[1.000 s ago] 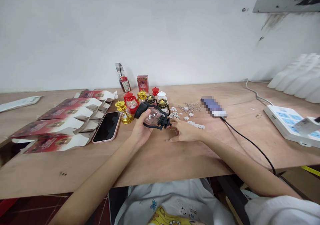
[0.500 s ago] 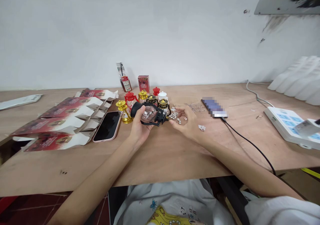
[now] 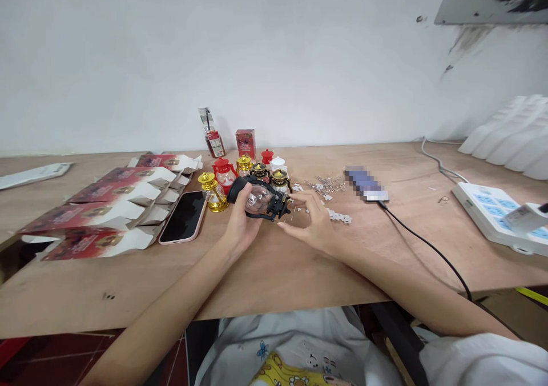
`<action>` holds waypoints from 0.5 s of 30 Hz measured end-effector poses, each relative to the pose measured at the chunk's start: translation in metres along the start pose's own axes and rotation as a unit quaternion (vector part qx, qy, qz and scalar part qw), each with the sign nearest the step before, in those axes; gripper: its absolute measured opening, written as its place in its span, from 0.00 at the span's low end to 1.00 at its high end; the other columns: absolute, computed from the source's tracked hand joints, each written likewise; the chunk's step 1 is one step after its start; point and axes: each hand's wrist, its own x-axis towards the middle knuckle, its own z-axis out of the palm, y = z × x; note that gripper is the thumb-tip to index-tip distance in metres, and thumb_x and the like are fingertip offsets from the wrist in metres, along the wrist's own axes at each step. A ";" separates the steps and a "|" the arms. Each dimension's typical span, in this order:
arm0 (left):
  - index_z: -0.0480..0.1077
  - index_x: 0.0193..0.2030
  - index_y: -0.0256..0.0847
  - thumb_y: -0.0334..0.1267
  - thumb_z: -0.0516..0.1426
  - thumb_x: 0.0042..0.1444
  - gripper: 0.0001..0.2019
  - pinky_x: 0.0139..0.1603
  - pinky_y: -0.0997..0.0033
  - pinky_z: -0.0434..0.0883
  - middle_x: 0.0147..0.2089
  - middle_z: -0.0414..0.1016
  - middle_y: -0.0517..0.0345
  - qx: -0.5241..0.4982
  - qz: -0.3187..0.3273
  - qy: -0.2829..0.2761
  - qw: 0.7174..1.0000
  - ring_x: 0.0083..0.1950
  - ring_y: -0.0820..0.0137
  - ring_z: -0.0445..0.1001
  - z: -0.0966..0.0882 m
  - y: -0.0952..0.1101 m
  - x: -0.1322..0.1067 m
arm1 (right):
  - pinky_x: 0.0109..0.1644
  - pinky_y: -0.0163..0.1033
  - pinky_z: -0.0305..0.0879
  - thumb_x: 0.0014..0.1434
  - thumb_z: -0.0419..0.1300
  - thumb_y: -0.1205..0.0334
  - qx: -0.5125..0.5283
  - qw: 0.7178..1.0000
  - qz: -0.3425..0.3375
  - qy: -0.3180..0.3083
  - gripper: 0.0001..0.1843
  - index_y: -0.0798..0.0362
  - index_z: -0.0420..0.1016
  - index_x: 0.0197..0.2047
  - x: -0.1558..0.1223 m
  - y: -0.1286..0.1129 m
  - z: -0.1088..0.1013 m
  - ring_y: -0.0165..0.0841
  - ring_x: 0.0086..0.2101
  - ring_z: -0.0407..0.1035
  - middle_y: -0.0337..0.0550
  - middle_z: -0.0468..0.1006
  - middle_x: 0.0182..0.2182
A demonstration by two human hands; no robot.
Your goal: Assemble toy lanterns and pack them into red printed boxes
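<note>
My left hand is wrapped round a small black lantern with a clear globe, tipped on its side with its top toward the right. Just right of that top, my right hand is open, thumb and fingers apart, with no thing visible between them. Behind the held lantern stand several upright lanterns: a gold lantern, a red lantern, a dark bronze lantern and a white lantern. Small white pieces and metal wire hooks lie around my right hand, which partly hides them.
Flattened red printed boxes and a pink-edged phone lie on the left. A second phone with a black cable rests right of the hooks. A power strip and white foam-like pieces are at the far right. A bottle stands behind.
My right hand has shifted slightly left and down toward the lantern's top. The small pieces beneath it are more spread out, and more white pieces show at its right. My left hand keeps its grip.
</note>
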 end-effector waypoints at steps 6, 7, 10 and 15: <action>0.73 0.29 0.36 0.42 0.60 0.52 0.10 0.33 0.78 0.71 0.27 0.77 0.61 -0.005 -0.015 0.001 1.000 0.30 0.75 0.75 0.004 0.001 -0.002 | 0.42 0.44 0.72 0.51 0.65 0.60 0.003 1.000 -0.002 0.001 0.26 0.52 0.63 0.52 0.000 -0.001 0.000 0.37 0.41 0.69 0.49 0.69 0.42; 0.73 0.29 0.36 0.42 0.60 0.52 0.10 0.33 0.78 0.71 0.27 0.77 0.61 -0.005 -0.017 0.002 1.000 0.30 0.75 0.75 0.004 0.001 -0.002 | 0.42 0.43 0.73 0.51 0.65 0.61 0.001 1.000 -0.005 0.000 0.26 0.52 0.62 0.52 0.000 -0.002 0.000 0.36 0.41 0.69 0.49 0.69 0.42; 0.73 0.29 0.36 0.42 0.59 0.54 0.11 0.32 0.78 0.71 0.27 0.78 0.60 -0.007 -0.026 0.011 1.000 0.30 0.75 0.76 0.005 0.002 -0.003 | 0.42 0.44 0.72 0.51 0.65 0.61 -0.011 1.000 -0.011 0.003 0.26 0.52 0.63 0.52 0.002 -0.003 -0.002 0.37 0.42 0.69 0.49 0.69 0.42; 0.73 0.28 0.36 0.43 0.58 0.55 0.12 0.29 0.77 0.71 0.27 0.78 0.60 -0.004 -0.037 0.032 0.999 0.29 0.74 0.75 0.005 0.004 -0.004 | 0.44 0.45 0.72 0.52 0.64 0.60 -0.031 0.999 -0.016 0.006 0.25 0.52 0.63 0.51 0.004 -0.004 -0.005 0.38 0.42 0.69 0.48 0.70 0.41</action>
